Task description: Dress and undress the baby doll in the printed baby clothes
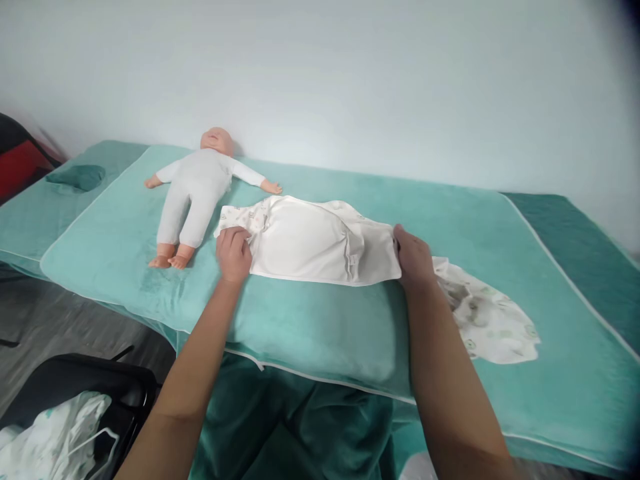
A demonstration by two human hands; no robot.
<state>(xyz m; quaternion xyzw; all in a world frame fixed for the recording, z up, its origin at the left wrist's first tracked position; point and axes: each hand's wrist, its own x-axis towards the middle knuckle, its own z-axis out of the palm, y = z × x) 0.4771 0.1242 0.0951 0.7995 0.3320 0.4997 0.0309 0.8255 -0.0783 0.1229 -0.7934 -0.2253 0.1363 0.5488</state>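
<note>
A white baby garment [305, 240], with a small print on its far and left parts, lies spread across the bed in front of me. My left hand [234, 253] has its fingers curled over the left end of the cloth. At the opposite end, my right hand [413, 253] grips the right edge, thumb on top, and that end looks slightly raised. A baby doll [197, 190] in a pale suit lies on its back to the left, arms out, one hand close to the garment. A second printed cloth [495, 317] lies crumpled beyond my right forearm.
The turquoise bed cover [320, 327] has white piping and a face hole [77, 177] at the left. A white wall [350, 87] stands behind. At lower left, a black chair [95, 373] holds printed cloth [60, 433] and a white hanger [107, 437].
</note>
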